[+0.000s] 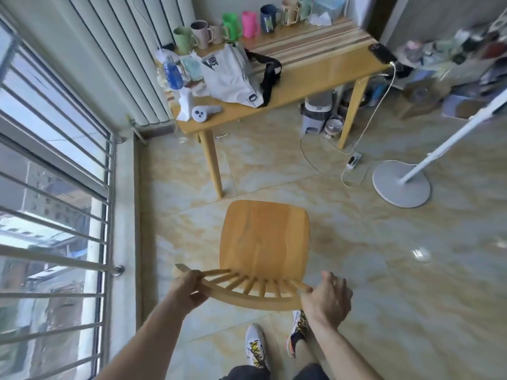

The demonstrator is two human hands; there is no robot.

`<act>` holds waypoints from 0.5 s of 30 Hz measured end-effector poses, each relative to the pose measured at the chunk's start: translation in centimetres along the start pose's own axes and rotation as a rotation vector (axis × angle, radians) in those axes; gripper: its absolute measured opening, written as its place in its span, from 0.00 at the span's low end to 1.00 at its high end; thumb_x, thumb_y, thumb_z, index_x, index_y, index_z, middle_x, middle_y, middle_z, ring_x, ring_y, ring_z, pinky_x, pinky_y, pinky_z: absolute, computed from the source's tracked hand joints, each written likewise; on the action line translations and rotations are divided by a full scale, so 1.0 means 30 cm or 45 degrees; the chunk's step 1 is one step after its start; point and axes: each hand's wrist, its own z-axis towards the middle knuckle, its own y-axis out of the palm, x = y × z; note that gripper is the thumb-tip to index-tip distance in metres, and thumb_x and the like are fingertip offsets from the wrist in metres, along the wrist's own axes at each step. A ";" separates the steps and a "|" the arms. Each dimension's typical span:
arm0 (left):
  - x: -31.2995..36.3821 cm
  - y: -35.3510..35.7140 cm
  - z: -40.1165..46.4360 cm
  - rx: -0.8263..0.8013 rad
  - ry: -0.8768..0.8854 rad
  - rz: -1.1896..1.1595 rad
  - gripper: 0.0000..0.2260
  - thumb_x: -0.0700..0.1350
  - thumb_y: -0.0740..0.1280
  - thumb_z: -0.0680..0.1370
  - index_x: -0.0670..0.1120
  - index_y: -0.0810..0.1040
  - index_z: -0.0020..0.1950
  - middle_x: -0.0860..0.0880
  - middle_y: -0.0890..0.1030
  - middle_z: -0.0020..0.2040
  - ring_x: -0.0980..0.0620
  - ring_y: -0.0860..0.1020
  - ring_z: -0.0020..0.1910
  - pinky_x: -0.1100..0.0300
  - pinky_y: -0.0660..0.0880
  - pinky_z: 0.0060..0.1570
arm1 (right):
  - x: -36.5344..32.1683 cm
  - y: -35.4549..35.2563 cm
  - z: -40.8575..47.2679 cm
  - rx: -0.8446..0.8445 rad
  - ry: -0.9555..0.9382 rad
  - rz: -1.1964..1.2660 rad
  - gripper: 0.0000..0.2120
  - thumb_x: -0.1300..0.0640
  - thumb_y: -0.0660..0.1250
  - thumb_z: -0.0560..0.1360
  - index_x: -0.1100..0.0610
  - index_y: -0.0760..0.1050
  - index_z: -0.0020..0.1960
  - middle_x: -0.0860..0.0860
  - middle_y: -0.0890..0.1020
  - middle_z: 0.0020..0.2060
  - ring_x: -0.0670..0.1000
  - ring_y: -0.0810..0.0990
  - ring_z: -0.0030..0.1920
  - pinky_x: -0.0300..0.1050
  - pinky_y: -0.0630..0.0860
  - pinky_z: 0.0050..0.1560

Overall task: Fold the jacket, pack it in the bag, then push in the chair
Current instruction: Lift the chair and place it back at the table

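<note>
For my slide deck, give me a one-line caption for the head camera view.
Both hands, left and right, grip the wooden chair backrest, facing the table with the white bag.

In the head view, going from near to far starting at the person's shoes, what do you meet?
shoes → hands gripping the chair backrest → chair seat → table with the white bag → row of mugs
</note>
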 end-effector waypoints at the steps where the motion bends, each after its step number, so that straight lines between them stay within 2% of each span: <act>1: 0.005 -0.005 0.001 -0.051 -0.019 -0.007 0.03 0.34 0.62 0.80 0.38 0.71 0.46 0.39 0.75 0.44 0.42 0.77 0.43 0.43 0.79 0.57 | -0.003 -0.012 0.004 -0.035 0.201 0.207 0.25 0.59 0.75 0.69 0.60 0.73 0.64 0.61 0.76 0.62 0.66 0.75 0.62 0.56 0.73 0.59; 2: 0.006 -0.009 0.004 -0.088 -0.042 -0.019 0.02 0.34 0.61 0.80 0.37 0.71 0.48 0.39 0.74 0.44 0.41 0.77 0.44 0.41 0.77 0.62 | -0.007 -0.027 0.004 -0.071 0.405 0.428 0.26 0.62 0.76 0.68 0.62 0.70 0.63 0.64 0.76 0.63 0.68 0.78 0.60 0.57 0.75 0.58; 4: 0.011 -0.011 0.006 -0.121 -0.095 -0.035 0.01 0.34 0.60 0.80 0.37 0.69 0.48 0.38 0.73 0.46 0.39 0.76 0.45 0.39 0.75 0.65 | -0.004 -0.054 0.006 -0.153 0.731 0.821 0.20 0.65 0.77 0.66 0.65 0.72 0.52 0.68 0.81 0.56 0.67 0.82 0.52 0.60 0.80 0.56; 6: 0.019 -0.004 -0.004 -0.115 -0.141 -0.029 0.01 0.33 0.60 0.79 0.36 0.69 0.48 0.38 0.73 0.46 0.39 0.75 0.43 0.40 0.76 0.63 | -0.001 -0.063 0.012 -0.288 0.875 1.121 0.11 0.68 0.76 0.67 0.66 0.74 0.43 0.67 0.82 0.51 0.64 0.82 0.49 0.59 0.82 0.53; 7: 0.025 0.000 -0.005 -0.108 -0.150 -0.016 0.01 0.33 0.60 0.79 0.36 0.69 0.49 0.38 0.73 0.45 0.40 0.75 0.42 0.40 0.77 0.58 | -0.001 -0.067 0.023 -0.375 0.923 1.228 0.09 0.70 0.73 0.69 0.66 0.74 0.44 0.66 0.81 0.52 0.64 0.80 0.50 0.58 0.81 0.52; 9: 0.038 0.002 -0.004 -0.084 -0.186 0.030 0.05 0.32 0.61 0.76 0.36 0.70 0.52 0.38 0.73 0.45 0.40 0.75 0.41 0.41 0.79 0.50 | -0.006 -0.080 0.051 -0.524 0.945 1.272 0.11 0.74 0.66 0.70 0.68 0.73 0.51 0.67 0.78 0.54 0.66 0.78 0.54 0.62 0.80 0.54; 11: 0.054 0.009 0.007 -0.058 -0.201 0.043 0.09 0.32 0.62 0.75 0.36 0.70 0.54 0.38 0.74 0.46 0.40 0.75 0.40 0.41 0.79 0.44 | -0.014 -0.092 0.092 -0.663 0.940 1.238 0.13 0.77 0.62 0.70 0.70 0.71 0.54 0.67 0.76 0.53 0.65 0.77 0.53 0.66 0.78 0.58; 13: 0.088 0.033 0.005 -0.034 -0.216 0.038 0.08 0.33 0.62 0.75 0.36 0.71 0.53 0.38 0.74 0.45 0.40 0.76 0.40 0.41 0.78 0.39 | -0.031 -0.104 0.136 -0.751 0.915 1.191 0.12 0.78 0.63 0.69 0.70 0.72 0.52 0.68 0.77 0.53 0.66 0.77 0.53 0.68 0.77 0.59; 15: 0.141 0.068 -0.013 -0.022 -0.186 0.042 0.07 0.33 0.62 0.75 0.35 0.71 0.52 0.38 0.75 0.44 0.39 0.76 0.40 0.41 0.78 0.40 | -0.067 -0.127 0.179 -0.784 0.869 1.179 0.16 0.76 0.67 0.64 0.71 0.74 0.51 0.69 0.78 0.54 0.68 0.78 0.55 0.68 0.78 0.58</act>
